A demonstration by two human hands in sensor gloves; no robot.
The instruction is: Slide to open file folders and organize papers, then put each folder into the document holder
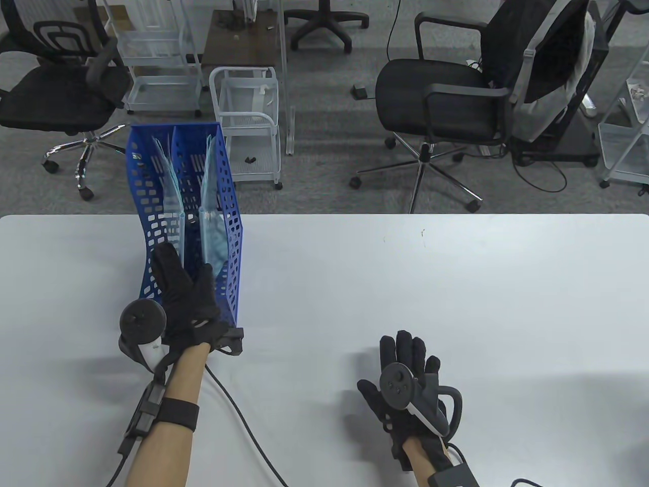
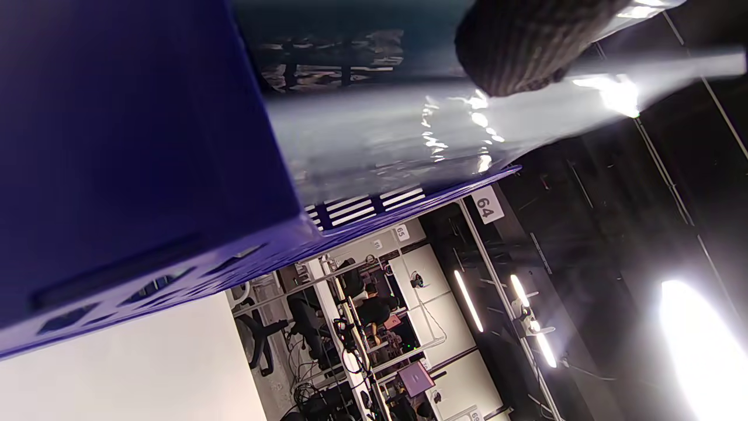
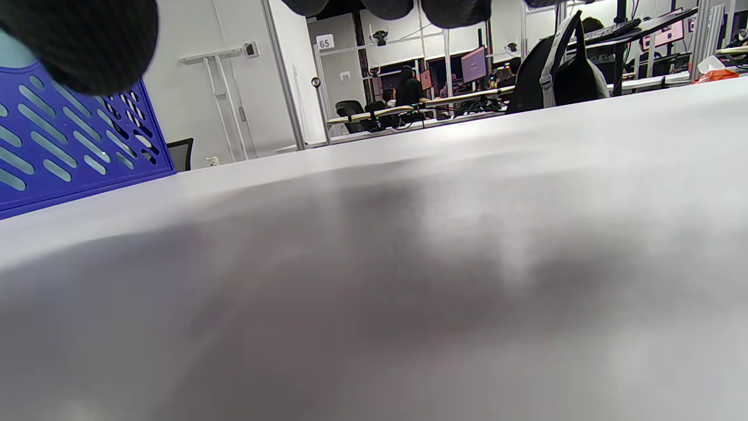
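**Folders stood in the holder, left hand at its near end**

At ten o'clock on the white table, the blue document holder is seen with pale folders upright inside, their long axis running toward twelve. The left hand is laid against the holder's near end, fingers straight, one fingertip touching clear plastic; nothing is gripped. At five o'clock, farther off, the right hand is rested flat, empty.

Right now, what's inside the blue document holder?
Translucent folders stand in the blue document holder, in more than one compartment. The left hand covers its near end, hiding the lower parts.
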